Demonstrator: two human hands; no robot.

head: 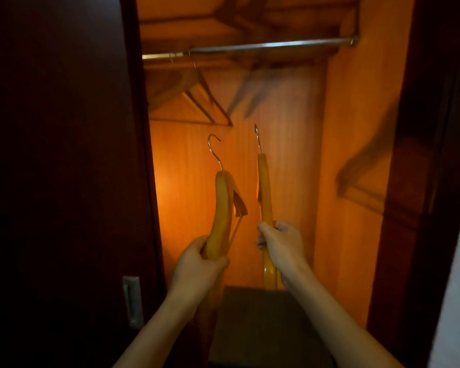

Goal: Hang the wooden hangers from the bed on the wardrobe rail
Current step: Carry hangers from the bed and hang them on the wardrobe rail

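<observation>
Here, a person's left hand is clamped around the lower arm of one wooden hanger, while the right hand is closed on a second hanger, both held upright with their metal hooks pointing up toward the wardrobe rail. The two hangers stand side by side, apart from each other, well below the rail and inside the open wardrobe. At the rail's left end, hangers already hung dangle from it, so part of the job appears done. Judging by the view, these two still need lifting and hooking on the bare stretch of rail to the right of those. The bed is out of view, so any hangers remaining there cannot be counted.
</observation>
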